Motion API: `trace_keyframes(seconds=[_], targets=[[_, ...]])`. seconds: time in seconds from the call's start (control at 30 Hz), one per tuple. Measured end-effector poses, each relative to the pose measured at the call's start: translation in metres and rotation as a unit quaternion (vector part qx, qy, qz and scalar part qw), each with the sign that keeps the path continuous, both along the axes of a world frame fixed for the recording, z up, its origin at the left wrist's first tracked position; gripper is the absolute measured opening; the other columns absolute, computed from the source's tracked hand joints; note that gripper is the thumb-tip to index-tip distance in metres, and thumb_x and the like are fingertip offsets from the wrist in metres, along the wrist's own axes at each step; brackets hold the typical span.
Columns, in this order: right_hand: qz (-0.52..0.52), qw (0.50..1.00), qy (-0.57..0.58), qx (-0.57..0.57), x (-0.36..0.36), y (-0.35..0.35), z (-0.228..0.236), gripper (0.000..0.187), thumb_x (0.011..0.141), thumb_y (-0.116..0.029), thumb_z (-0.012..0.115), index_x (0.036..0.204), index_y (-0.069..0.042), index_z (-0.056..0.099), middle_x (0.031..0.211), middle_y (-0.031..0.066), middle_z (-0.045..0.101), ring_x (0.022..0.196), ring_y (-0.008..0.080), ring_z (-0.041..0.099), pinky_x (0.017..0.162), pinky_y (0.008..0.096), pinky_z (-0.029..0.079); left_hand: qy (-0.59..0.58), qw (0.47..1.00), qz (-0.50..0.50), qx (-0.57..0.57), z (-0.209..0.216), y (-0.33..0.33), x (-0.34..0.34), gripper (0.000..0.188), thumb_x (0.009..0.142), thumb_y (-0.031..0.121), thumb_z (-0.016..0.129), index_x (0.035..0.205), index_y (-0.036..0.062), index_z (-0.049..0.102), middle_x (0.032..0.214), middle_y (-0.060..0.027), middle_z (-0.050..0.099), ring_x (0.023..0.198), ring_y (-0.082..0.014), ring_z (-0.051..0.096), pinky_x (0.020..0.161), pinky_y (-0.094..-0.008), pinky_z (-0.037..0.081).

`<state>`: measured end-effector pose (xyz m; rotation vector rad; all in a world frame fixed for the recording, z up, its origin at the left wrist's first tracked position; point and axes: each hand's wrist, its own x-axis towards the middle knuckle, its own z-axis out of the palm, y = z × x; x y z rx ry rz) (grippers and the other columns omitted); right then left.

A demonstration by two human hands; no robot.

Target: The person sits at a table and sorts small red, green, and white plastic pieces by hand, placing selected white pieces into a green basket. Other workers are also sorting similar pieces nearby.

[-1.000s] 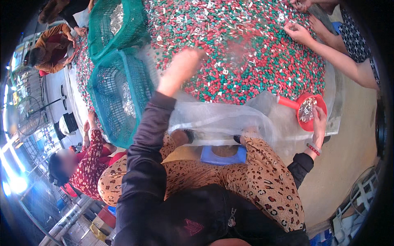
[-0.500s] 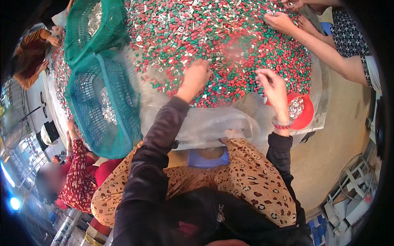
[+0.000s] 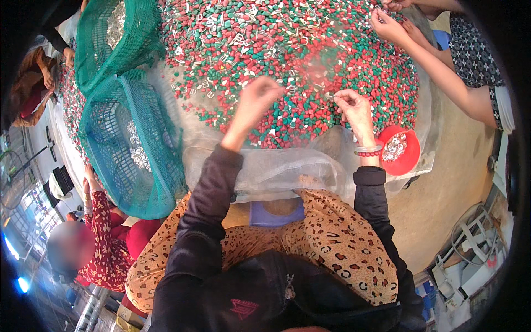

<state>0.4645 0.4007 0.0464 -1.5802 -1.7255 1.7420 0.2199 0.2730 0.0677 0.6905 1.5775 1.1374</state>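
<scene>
A wide heap of small red and green pebble-like pieces [image 3: 287,119] lies in front of me, with pale and silvery flat clips or buckles scattered through it. My left hand [image 3: 257,105] hovers over the near part of the heap, its curled fingers smeared by motion; whether they hold anything is hidden. To its right, my right hand [image 3: 355,110] is closed in a pinch above the pieces, with a small pale piece [image 3: 332,97] at the fingertips. Close beside my right wrist stands a red bowl [image 3: 410,157] holding silvery clips [image 3: 395,146].
Two baskets covered in green netting, a nearer one [image 3: 157,191] and a farther one [image 3: 88,66], hold silvery pieces at the left. A translucent sheet [image 3: 260,166] edges the heap. Co-workers' hands [image 3: 390,27] work at the far right; other people sit at the left. A blue stool [image 3: 276,217] is below.
My left hand has shifted slightly left and become more blurred. My right hand has moved a little left, its fingers now pinched around a small pale piece. The view has shifted slightly.
</scene>
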Motion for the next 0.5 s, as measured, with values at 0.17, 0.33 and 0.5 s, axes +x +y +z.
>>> trace_keyframes(seconds=[0.17,0.33,0.5], targets=[[-0.029,0.999,0.0,-0.025,0.004,-0.013,0.002,0.01,0.085,-0.008,0.066,0.095,-0.004,0.065,0.077,-0.0002,0.063,0.064,0.0065,0.058,0.048,0.0204,0.044,0.406,0.894,-0.176,0.073,-0.035,0.069,0.052,0.021,0.081,0.027,0.066,0.095,0.0113,0.069,0.087,-0.0125,0.068,0.075,-0.0285,0.066,0.068,-0.04,0.051],[-0.044,0.996,0.035,-0.073,0.001,-0.025,-0.002,0.017,0.084,-0.007,0.067,0.099,0.0,0.063,0.079,0.0039,0.066,0.061,0.0074,0.059,0.05,0.0207,0.044,0.328,0.939,-0.099,0.039,-0.051,0.079,0.044,0.022,0.081,0.028,0.068,0.094,0.0103,0.073,0.078,-0.0104,0.068,0.06,-0.0222,0.064,0.055,-0.0362,0.048],[-0.028,0.989,0.066,-0.127,-0.013,-0.026,0.001,0.02,0.088,-0.01,0.065,0.104,0.002,0.063,0.08,0.0062,0.067,0.061,0.0075,0.059,0.051,0.0211,0.045,-0.108,0.986,-0.002,-0.129,-0.036,0.049,0.015,0.024,0.083,0.018,0.069,0.097,-0.0008,0.07,0.07,0.0039,0.058,0.05,-0.0015,0.036,0.044,-0.0194,0.023]])
